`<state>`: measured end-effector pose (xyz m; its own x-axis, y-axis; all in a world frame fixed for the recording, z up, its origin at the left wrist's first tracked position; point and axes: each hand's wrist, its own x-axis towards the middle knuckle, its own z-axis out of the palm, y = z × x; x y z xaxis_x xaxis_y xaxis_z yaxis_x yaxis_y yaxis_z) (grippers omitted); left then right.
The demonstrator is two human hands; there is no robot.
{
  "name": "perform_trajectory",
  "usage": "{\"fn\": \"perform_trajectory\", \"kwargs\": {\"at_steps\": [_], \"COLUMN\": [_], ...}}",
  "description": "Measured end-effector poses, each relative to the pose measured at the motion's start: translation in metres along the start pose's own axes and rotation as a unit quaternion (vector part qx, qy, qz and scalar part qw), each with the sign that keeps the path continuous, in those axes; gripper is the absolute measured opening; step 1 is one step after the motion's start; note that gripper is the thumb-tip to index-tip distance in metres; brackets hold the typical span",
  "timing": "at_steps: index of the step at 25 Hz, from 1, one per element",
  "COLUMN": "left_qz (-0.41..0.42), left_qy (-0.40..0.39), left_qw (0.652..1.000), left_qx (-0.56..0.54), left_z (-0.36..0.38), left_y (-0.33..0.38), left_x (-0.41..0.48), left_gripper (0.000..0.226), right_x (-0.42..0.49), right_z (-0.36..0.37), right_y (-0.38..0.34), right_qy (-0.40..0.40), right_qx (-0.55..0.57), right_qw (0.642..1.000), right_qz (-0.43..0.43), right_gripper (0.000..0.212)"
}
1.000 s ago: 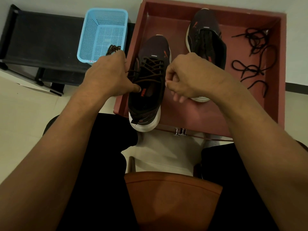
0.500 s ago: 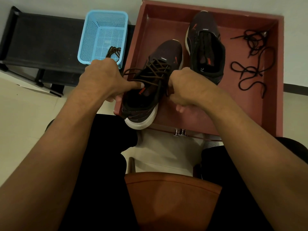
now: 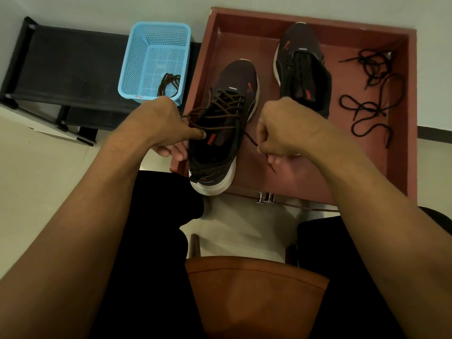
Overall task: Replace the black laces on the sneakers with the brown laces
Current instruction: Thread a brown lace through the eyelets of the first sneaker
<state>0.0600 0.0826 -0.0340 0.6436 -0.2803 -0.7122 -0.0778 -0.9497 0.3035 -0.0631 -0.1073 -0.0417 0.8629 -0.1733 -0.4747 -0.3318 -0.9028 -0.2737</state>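
Brown lace is threaded crisscross through the near sneaker, top rows loose.

- L hand: thumb + index pinch the lace's left run just beside the tongue; other fingers curl under by the shoe's left side.
- R hand: fingers curled, pinching the lace's right end. Strand runs taut-ish from the right eyelets to the fingers; its tip hangs below the hand.
- Near sneaker sits at the near-left corner of the red-brown tray, toe pointing away, white heel sticking out over the near rim. Can't tell if the sole rests flat.
- 2nd sneaker: farther back in the tray, mid-right, unlaced, tongue open, toe pointing away.
- Black laces: loose tangle on the tray floor, right side, well apart from both shoes.
- Blue mesh basket: left of the tray, on a black rack; the other brown lace is bunched in its near-right corner.
- Person's seated on a brown chair seat, with dark trousers either side of frame.
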Motion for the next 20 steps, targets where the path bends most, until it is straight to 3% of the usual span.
{"fn": "perform_trajectory", "kwargs": {"at_steps": [4,8,10,13,20], "left_qz": [0.003,0.025,0.044,0.051,0.035], "left_qy": [-0.006,-0.014,-0.011,-0.012,-0.019], "left_qw": [1.000,0.999,0.999,0.998,0.999], "left_qx": [-0.003,0.015,0.021,0.028,0.019], "left_z": [0.001,0.001,0.001,0.001,0.004], "left_y": [0.000,0.002,0.002,0.002,0.003], "left_x": [0.001,-0.002,-0.002,-0.002,0.000], "left_gripper": [0.041,0.039,0.037,0.037,0.036], "right_x": [0.008,0.003,-0.001,-0.003,0.000], "right_z": [0.024,-0.002,-0.012,-0.014,0.001], "right_y": [-0.007,-0.003,-0.003,-0.008,-0.009], "right_qy": [-0.019,0.055,0.092,0.096,-0.002], "right_qx": [-0.071,0.064,0.130,0.135,-0.038], "right_qw": [0.997,0.996,0.985,0.983,0.998], "right_qz": [0.018,-0.020,-0.061,-0.082,0.049], "right_gripper": [0.038,0.005,0.005,0.006,0.014]}}
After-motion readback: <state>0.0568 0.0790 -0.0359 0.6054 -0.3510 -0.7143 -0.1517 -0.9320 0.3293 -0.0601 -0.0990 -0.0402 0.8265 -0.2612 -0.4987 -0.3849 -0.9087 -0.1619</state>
